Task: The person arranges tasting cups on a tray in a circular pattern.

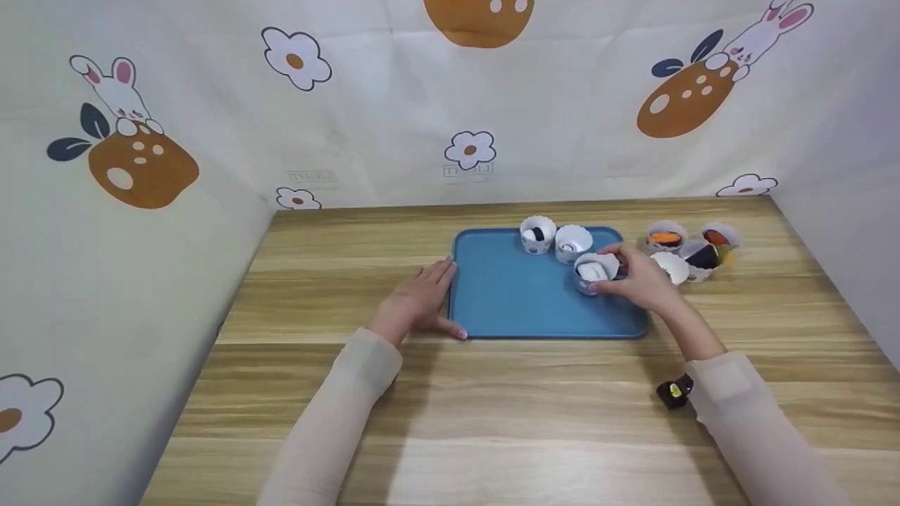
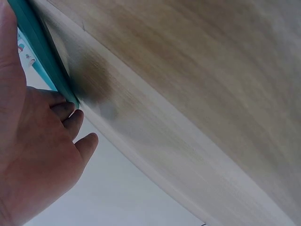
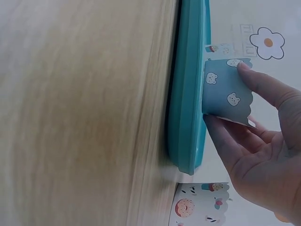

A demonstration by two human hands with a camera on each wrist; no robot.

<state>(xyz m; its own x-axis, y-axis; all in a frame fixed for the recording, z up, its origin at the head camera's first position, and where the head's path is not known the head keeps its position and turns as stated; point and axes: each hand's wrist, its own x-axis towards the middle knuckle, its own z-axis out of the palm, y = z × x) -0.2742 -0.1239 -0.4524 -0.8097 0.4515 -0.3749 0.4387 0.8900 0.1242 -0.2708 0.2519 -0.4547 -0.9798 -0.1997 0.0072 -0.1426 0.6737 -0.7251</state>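
My right hand pinches a scalloped paper cup printed with bear faces, over the right part of the blue tray. A white piece shows inside that cup in the head view. Behind it on the tray stand a cup with a white toy sushi piece banded in black and another cup holding something pale. Along the tray's left rim rests my left hand, its thumb at the near corner and its fingers fairly straight. In the left wrist view, fingertips touch or nearly touch the tray's edge.
Right of the tray stand several more paper cups, one with an orange-topped piece, one with a dark wrapped piece. A small black roll piece lies beside the right sleeve. Printed cloth walls the wooden table.
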